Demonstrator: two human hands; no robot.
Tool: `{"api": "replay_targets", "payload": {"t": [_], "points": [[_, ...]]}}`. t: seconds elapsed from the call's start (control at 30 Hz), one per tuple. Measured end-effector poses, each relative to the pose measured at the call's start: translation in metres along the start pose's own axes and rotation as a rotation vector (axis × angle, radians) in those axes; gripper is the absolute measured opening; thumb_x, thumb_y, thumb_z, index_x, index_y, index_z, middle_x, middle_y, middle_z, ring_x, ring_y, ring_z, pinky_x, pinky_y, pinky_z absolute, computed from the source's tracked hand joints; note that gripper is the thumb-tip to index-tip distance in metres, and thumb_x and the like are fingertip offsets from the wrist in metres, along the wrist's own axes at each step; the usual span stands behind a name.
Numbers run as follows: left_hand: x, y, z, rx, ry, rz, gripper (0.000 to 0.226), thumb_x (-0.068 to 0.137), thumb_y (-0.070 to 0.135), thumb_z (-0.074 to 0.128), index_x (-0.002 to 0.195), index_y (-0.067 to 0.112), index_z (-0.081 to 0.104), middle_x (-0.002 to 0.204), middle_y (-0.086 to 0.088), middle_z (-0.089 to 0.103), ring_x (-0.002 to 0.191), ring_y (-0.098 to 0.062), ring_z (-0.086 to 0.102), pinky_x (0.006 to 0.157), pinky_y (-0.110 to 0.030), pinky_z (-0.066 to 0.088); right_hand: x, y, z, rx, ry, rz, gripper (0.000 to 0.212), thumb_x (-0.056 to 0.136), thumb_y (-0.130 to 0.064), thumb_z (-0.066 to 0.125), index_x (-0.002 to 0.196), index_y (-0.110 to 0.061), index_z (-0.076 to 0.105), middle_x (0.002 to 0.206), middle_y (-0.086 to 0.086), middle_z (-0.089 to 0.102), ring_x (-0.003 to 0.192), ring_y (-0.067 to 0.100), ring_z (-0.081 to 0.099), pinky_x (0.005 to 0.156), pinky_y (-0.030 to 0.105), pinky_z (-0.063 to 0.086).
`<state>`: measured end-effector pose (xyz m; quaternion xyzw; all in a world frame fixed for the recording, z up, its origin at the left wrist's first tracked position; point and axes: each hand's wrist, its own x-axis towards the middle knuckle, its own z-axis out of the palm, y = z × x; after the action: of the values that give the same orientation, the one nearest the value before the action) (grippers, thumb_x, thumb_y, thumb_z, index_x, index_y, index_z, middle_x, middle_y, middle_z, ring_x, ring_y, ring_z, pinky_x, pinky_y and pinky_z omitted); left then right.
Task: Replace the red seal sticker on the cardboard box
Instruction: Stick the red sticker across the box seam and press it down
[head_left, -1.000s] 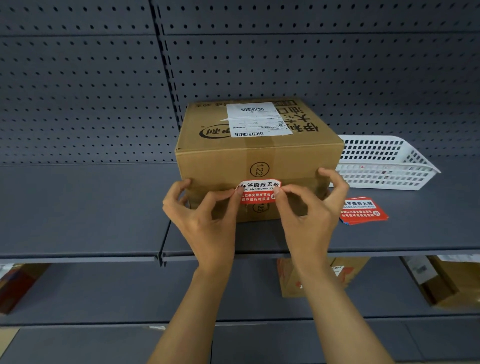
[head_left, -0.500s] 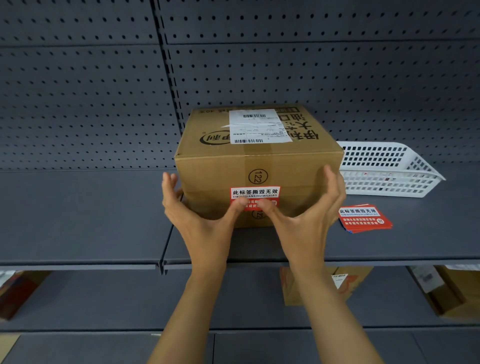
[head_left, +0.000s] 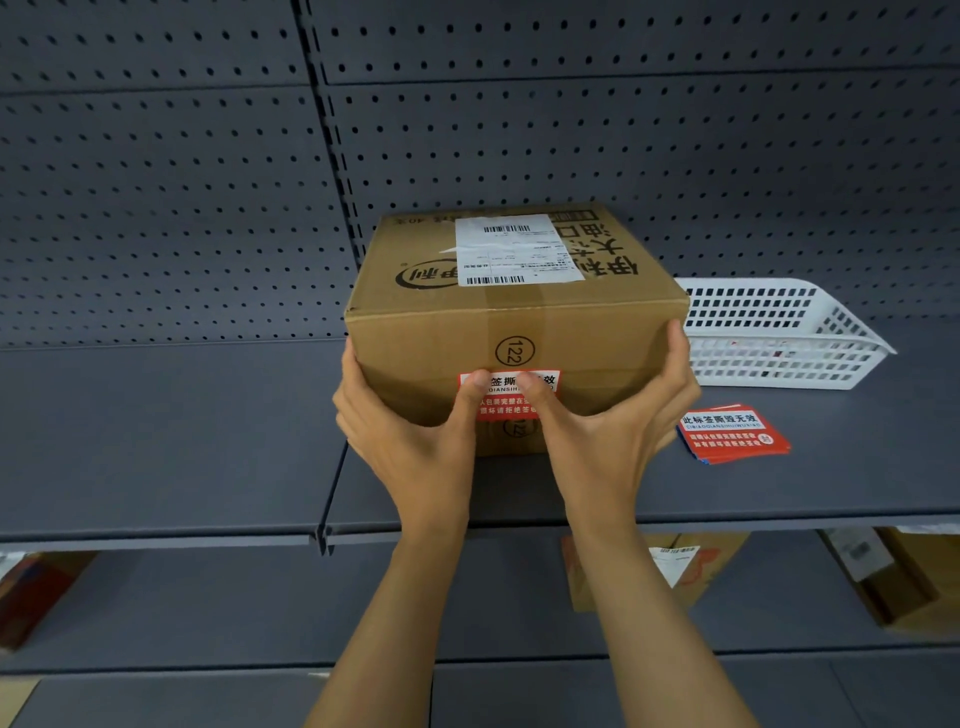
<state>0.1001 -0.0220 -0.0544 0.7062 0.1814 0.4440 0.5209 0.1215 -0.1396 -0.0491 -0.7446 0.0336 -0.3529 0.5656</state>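
Note:
A brown cardboard box (head_left: 431, 338) with a white shipping label on top stands on the grey shelf (head_left: 156, 431). A red seal sticker (head_left: 506, 402) with white writing lies flat on the box's front face, across the tape seam. My left hand (head_left: 410, 431) clasps the box's left side, its thumb pressed on the sticker's left half. My right hand (head_left: 613, 431) clasps the right side, its thumb pressed on the sticker's right half. Both thumbs hide part of the print.
A stack of red seal stickers (head_left: 732, 434) lies on the shelf right of the box. A white plastic basket (head_left: 779, 332) stands behind it. Pegboard backs the shelf. Cardboard boxes (head_left: 654, 566) sit on the lower shelf.
My hands went from pinching the sticker's two ends to gripping the box's sides. The thumbs slid up from the sticker's lower edge onto its upper half.

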Motion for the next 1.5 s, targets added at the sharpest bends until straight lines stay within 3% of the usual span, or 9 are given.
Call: {"api": "replay_targets", "payload": {"t": [0.2, 0.3, 0.4, 0.6, 0.73, 0.93, 1.13, 1.33, 1.5], "points": [[0.005, -0.006, -0.007, -0.089, -0.038, 0.006, 0.094, 0.080, 0.050, 0.080, 0.155, 0.029, 0.027, 0.132, 0.036, 0.036, 0.136, -0.009, 0.041, 0.114, -0.047, 0.041, 0.008, 0.006, -0.005, 0.148, -0.012, 0.050, 0.111, 0.067, -0.045, 0.092, 0.150, -0.046, 0.018, 0.132, -0.036, 0.027, 0.135, -0.008, 0.030, 0.112, 0.058, 0.041], [0.004, -0.007, -0.011, -0.101, -0.079, 0.003, 0.088, 0.086, 0.050, 0.074, 0.156, 0.033, 0.024, 0.135, 0.027, 0.040, 0.138, -0.012, 0.040, 0.113, -0.049, 0.042, 0.008, 0.007, -0.007, 0.168, -0.029, 0.057, 0.105, 0.072, -0.042, 0.090, 0.149, -0.050, 0.019, 0.131, -0.041, 0.023, 0.132, -0.016, 0.027, 0.112, 0.057, 0.042], [0.004, -0.007, -0.014, -0.069, -0.125, 0.007, 0.100, 0.080, 0.052, 0.078, 0.158, 0.032, 0.018, 0.147, 0.007, 0.038, 0.142, -0.014, 0.035, 0.116, -0.051, 0.038, 0.004, 0.005, -0.007, 0.126, -0.032, 0.032, 0.104, 0.076, -0.042, 0.086, 0.153, -0.042, 0.016, 0.139, -0.030, 0.026, 0.135, -0.015, 0.025, 0.116, 0.059, 0.035], [0.007, -0.003, -0.013, 0.091, -0.147, 0.029, 0.134, 0.054, 0.049, 0.096, 0.159, 0.025, 0.015, 0.154, 0.000, 0.035, 0.143, -0.011, 0.029, 0.121, -0.049, 0.030, -0.006, 0.002, 0.001, -0.104, -0.070, -0.021, 0.131, 0.057, -0.065, 0.088, 0.157, -0.035, 0.009, 0.163, 0.004, 0.015, 0.151, 0.020, 0.019, 0.122, 0.057, 0.020], [0.007, -0.007, -0.016, 0.026, -0.145, 0.006, 0.118, 0.065, 0.039, 0.094, 0.157, 0.028, 0.022, 0.147, 0.002, 0.041, 0.139, -0.012, 0.037, 0.118, -0.040, 0.036, -0.002, 0.005, -0.001, -0.108, -0.048, -0.044, 0.123, 0.062, -0.056, 0.090, 0.154, -0.041, 0.010, 0.158, 0.004, 0.022, 0.146, 0.013, 0.024, 0.121, 0.056, 0.025], [0.008, -0.014, -0.021, -0.049, -0.161, 0.009, 0.100, 0.081, 0.033, 0.083, 0.159, 0.034, 0.019, 0.145, 0.012, 0.040, 0.143, -0.012, 0.038, 0.117, -0.051, 0.038, 0.002, 0.014, -0.008, -0.027, -0.042, -0.054, 0.108, 0.076, -0.042, 0.086, 0.154, -0.042, 0.011, 0.156, -0.003, 0.025, 0.148, 0.021, 0.029, 0.115, 0.063, 0.034], [0.005, -0.006, -0.019, 0.035, -0.198, 0.029, 0.132, 0.062, 0.047, 0.094, 0.161, 0.028, 0.009, 0.157, 0.004, 0.032, 0.146, -0.010, 0.027, 0.122, -0.046, 0.030, -0.005, 0.011, -0.005, -0.144, -0.102, -0.076, 0.128, 0.063, -0.057, 0.090, 0.157, -0.036, 0.007, 0.166, 0.005, 0.013, 0.148, 0.007, 0.013, 0.121, 0.047, 0.016], [0.007, -0.009, -0.019, 0.040, -0.175, 0.012, 0.127, 0.061, 0.036, 0.096, 0.159, 0.030, 0.017, 0.151, 0.010, 0.036, 0.142, -0.004, 0.031, 0.117, -0.028, 0.028, -0.002, 0.011, -0.005, -0.215, -0.099, -0.104, 0.128, 0.060, -0.066, 0.086, 0.157, -0.035, 0.008, 0.162, 0.010, 0.017, 0.152, 0.024, 0.019, 0.120, 0.048, 0.021], [0.010, -0.016, -0.024, 0.013, -0.193, 0.017, 0.115, 0.072, 0.029, 0.090, 0.160, 0.034, 0.016, 0.150, 0.012, 0.038, 0.146, -0.011, 0.034, 0.121, -0.046, 0.033, 0.001, 0.016, -0.013, -0.177, -0.105, -0.134, 0.113, 0.073, -0.047, 0.087, 0.155, -0.039, 0.009, 0.159, 0.007, 0.021, 0.141, 0.006, 0.021, 0.119, 0.049, 0.026]]}}
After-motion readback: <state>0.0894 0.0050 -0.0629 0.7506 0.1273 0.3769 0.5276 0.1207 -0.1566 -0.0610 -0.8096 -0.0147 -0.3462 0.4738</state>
